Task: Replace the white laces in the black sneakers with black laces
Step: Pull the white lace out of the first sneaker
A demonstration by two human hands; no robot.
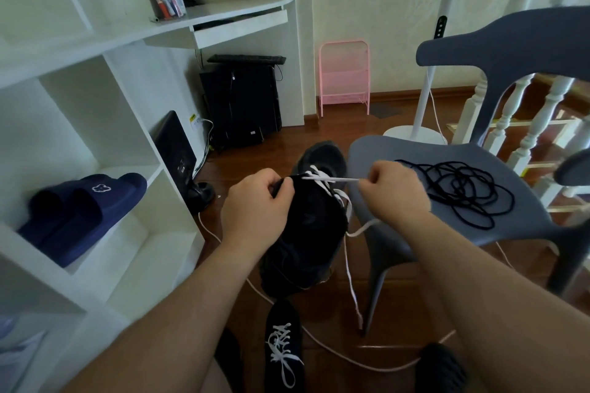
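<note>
Head view: left hand (255, 204) curled round the collar end of the held sneaker (306, 233), steadying it between the knees, above the floor. Right hand (394, 190) pinching the white lace (332, 180) between thumb and fingertips, drawn taut to the right out of the upper eyelets; remaining fingers folded in. Loose tail of the same lace dangling near the chair leg, down toward the floor.

Judged step: unthreading the white lace, only partly done. Best handled one crossing at a time: pull straight along the eyelet's line, not upward, with the holding hand braced close to that eyelet to stop the tongue bunching. Worth keeping the freed tail clear of the chair.

Held sneaker lying with its long axis running near to far, toe apparently pointing far, heel nearest the body; exact toe end hard to tell in the dark. Second sneaker (284, 348) on the floor near, fully laced in white, toe pointing far. Black laces (463, 191) coiled loosely on the grey chair (517, 220) seat, right, untouched.
</note>
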